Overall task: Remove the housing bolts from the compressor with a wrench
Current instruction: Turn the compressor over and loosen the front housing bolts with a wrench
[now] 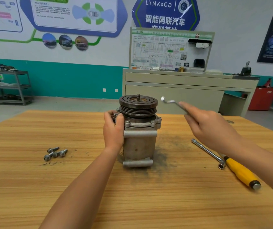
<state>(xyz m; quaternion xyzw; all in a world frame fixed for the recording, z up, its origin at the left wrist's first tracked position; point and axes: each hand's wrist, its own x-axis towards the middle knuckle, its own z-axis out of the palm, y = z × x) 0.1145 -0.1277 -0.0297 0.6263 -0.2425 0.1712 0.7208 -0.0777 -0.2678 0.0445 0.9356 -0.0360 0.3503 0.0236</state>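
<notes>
The compressor [139,141] stands mid-frame on the table [33,187], my left hand [113,129] gripping its upper side. My right hand [210,129] holds the wrench [172,102] raised right of it; seated badly, it could slip and round a bolt [127,121].

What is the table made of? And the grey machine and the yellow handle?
The table looks like wood or wood-look laminate: striped grain, matte. The compressor is dull grey metal, probably cast aluminium. The yellow handle seems smooth plastic, with a shiny metal end cap.
</notes>
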